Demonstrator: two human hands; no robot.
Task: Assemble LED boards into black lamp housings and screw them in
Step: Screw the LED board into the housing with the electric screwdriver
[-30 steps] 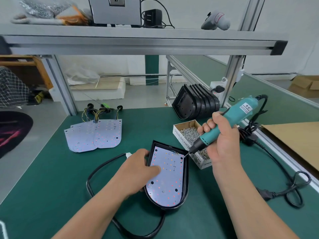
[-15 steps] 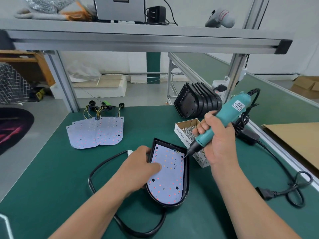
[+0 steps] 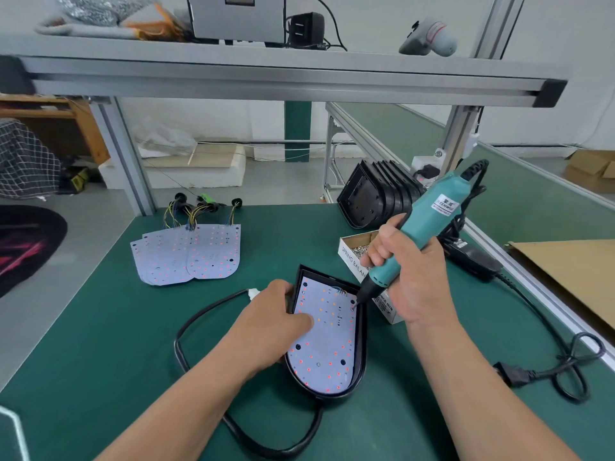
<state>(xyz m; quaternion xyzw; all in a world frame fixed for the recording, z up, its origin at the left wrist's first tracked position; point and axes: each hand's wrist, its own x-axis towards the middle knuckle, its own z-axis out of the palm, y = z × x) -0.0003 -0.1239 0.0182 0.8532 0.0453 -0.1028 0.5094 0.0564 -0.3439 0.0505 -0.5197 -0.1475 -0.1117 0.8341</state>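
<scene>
A black lamp housing (image 3: 362, 361) lies on the green table with a white LED board (image 3: 327, 344) seated inside it. My left hand (image 3: 266, 331) rests on the housing's left edge, fingers pressing on the board. My right hand (image 3: 411, 277) grips a teal electric screwdriver (image 3: 429, 217), tilted, its bit tip touching a screw at the board's upper right edge. A small cardboard box of screws (image 3: 361, 252) sits just behind the screwdriver, partly hidden by my right hand.
Spare LED boards (image 3: 189, 254) with wire leads lie at the left rear. A stack of black housings (image 3: 379, 194) stands at the back. A black cable (image 3: 186, 331) loops from the housing. The screwdriver's adapter and cord (image 3: 545, 364) trail right. Cardboard sheet (image 3: 572, 271) lies far right.
The screwdriver tip has come down from just above the board's upper right corner onto a screw a little lower on the right edge. My left hand stays on the board.
</scene>
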